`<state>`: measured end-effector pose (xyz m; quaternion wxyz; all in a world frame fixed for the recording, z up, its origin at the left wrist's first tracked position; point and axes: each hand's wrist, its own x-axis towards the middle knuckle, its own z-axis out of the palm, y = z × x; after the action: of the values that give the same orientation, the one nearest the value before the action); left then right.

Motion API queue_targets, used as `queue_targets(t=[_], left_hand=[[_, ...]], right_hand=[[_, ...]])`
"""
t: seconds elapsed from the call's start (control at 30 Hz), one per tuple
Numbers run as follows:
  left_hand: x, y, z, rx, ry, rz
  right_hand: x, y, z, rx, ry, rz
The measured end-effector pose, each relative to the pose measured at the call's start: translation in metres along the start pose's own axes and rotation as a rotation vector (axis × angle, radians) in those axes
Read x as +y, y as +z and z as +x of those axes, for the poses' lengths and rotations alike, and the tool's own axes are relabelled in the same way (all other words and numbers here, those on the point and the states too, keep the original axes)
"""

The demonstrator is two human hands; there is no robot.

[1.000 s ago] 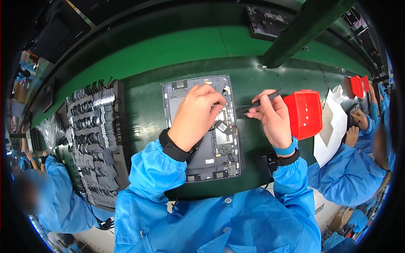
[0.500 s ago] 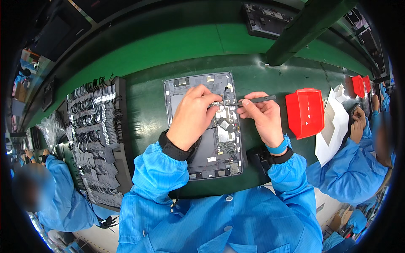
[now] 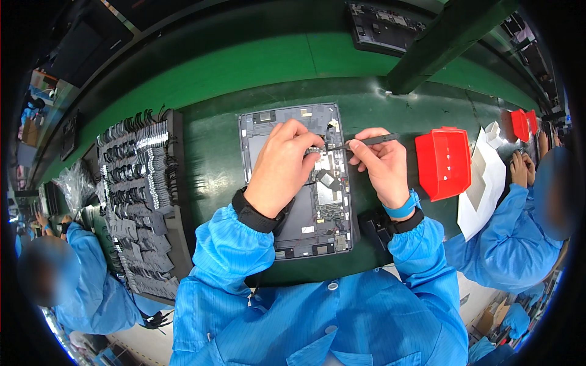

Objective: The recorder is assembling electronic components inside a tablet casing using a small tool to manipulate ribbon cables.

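An opened dark grey laptop base point(image 3: 253, 149) lies on the green bench in front of me, its circuit board point(image 3: 329, 210) exposed along the right part. My left hand point(image 3: 284, 161) reaches over the base, thumb and forefinger pinched at the board's upper part; whatever they hold is too small to make out. In my right hand point(image 3: 381, 161) a pair of slim black tweezers point(image 3: 379, 139) is gripped, lying nearly level. The tips point left onto the board, close beside my left fingertips. A small black square piece point(image 3: 328, 179) rests on the board below.
On the left stands a dark tray point(image 3: 174, 143) packed with rows of grey cabled parts. To the right are a red bin point(image 3: 444, 163) and a white paper-like sheet point(image 3: 485, 183). A green post point(image 3: 448, 46) rises at the back. Blue-clad co-workers sit at both sides.
The tweezers' tips have moved slightly left, closer to my left fingertips, and their back end has risen a little. My left hand stays pinched at the same spot.
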<state>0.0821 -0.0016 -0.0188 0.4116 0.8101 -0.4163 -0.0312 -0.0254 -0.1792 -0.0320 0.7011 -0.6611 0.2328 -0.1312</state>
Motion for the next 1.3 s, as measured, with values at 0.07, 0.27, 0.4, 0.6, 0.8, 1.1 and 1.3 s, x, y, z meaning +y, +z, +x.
queue_targets(t=[0.07,0.27,0.4,0.6,0.8,1.1,1.3], left_hand=[[0.001,0.001,0.001,0.015,0.012,0.002],[0.005,0.008,0.005,0.044,0.035,0.004],[0.003,0.010,0.009,0.025,0.061,0.065],[0.005,0.011,0.009,0.010,0.062,0.096],[0.005,0.011,0.008,0.005,0.060,0.116],[0.004,0.012,0.007,0.000,0.055,0.073],[0.006,0.011,0.007,-0.013,0.068,0.070]], right_hand=[[-0.001,-0.001,0.001,0.018,-0.009,0.008],[0.003,-0.005,0.007,0.047,0.004,0.107],[0.005,-0.006,0.008,0.035,0.033,0.196],[0.002,-0.004,0.006,0.015,0.075,0.216],[0.001,-0.004,0.005,-0.013,0.071,0.213],[0.001,-0.010,0.003,0.020,0.009,0.165],[-0.003,-0.011,0.003,0.027,-0.023,0.050]])
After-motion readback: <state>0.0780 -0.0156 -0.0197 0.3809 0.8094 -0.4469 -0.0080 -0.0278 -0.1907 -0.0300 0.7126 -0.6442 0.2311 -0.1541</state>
